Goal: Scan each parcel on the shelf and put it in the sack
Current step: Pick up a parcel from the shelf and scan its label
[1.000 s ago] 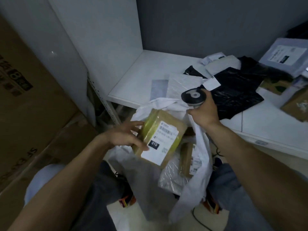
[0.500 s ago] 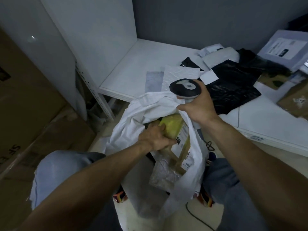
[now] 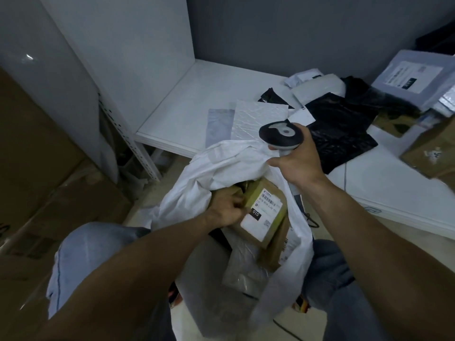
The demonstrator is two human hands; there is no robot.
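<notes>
A white sack [image 3: 221, 168] stands open between my knees. Inside it lies a brown cardboard parcel [image 3: 267, 215] with yellow tape and a white label marked 010. My left hand [image 3: 227, 209] reaches into the sack and grips that parcel's left edge. My right hand [image 3: 295, 163] grips the barcode scanner [image 3: 282, 135] together with the sack's upper rim. Other parcels lie deeper in the sack, partly hidden. On the white shelf [image 3: 197, 104] lie a white mailer [image 3: 258, 119], a black bag parcel [image 3: 342, 129] and a grey mailer [image 3: 317, 88].
A grey labelled parcel [image 3: 413, 75] and a cardboard box [image 3: 433, 151] sit at the shelf's right end. Big cardboard cartons [image 3: 37, 168] stand on the left by the shelf's metal upright [image 3: 128, 139]. The scanner's cable [image 3: 307, 217] hangs down to the floor.
My left hand lowered the taped parcel from above the sack's mouth down into the sack. My right hand kept holding the scanner and the sack's rim.
</notes>
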